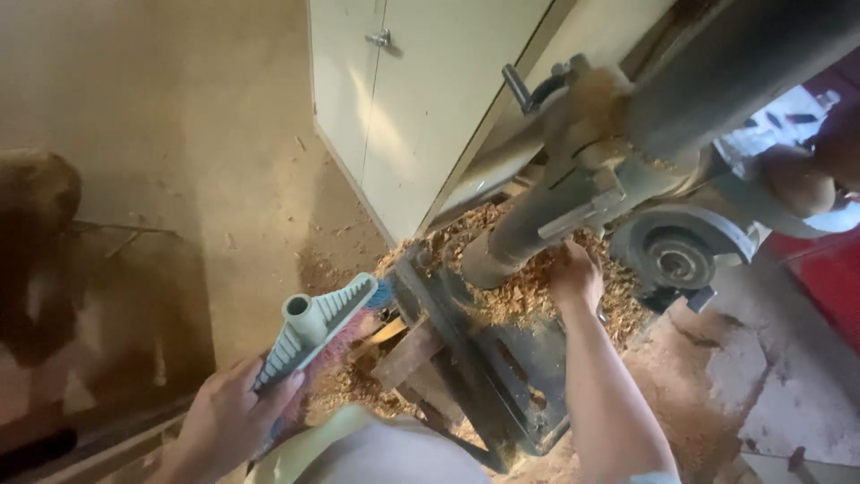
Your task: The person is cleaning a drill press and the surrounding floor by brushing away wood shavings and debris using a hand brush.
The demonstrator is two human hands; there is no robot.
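Pale wood shavings [524, 291] lie heaped over the dark metal base [515, 376] of a machine, and the right hand [575, 276] is pushed into the heap, fingers [566, 255] bent and close together among the chips; whether they grip anything I cannot tell. Just beyond those fingertips the grey column [524, 224] of the machine rises at a slant, dusted with sawdust, and to their right sits a round wheel guard [676, 251].

The left hand [228, 417] is closed round the lower end of a grey-green plastic brush head [313, 327], thumb laid along its ribbed back, the other fingers wrapped underneath out of sight. The brush's empty handle socket points up, well ahead of the thumb, and its pink and blue bristles [381, 294] face the shavings, their far tip just touching the edge of the heap. Below the bristles loose scraps of wood [403, 354] lean against the base.

Beyond both hands stands a cream cabinet [412, 108] with a small metal latch [381, 38], and sawdust spreads over the concrete floor [215, 134].
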